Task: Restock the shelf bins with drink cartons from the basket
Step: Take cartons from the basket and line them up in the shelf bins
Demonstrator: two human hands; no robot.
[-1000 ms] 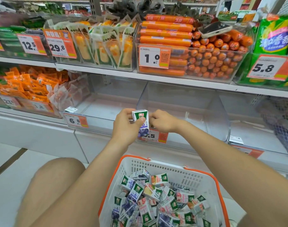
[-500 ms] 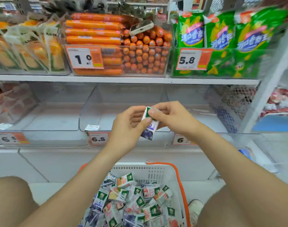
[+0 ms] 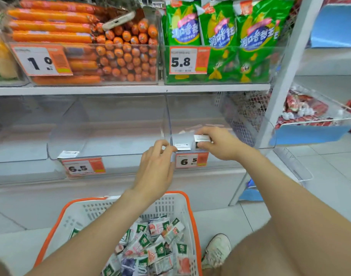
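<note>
Step in hand — placing. Our right hand [image 3: 223, 145] pinches one carton [image 3: 201, 138] just over the front lip of the right-hand bin [image 3: 192, 112]. Our left hand [image 3: 156, 168] hangs loosely curled, holding nothing. Next, we judge: set it down, let go, reach for the basket [image 3: 86, 214].

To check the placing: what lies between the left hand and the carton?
In the head view, a small white label lies between the left hand and the carton.
</note>
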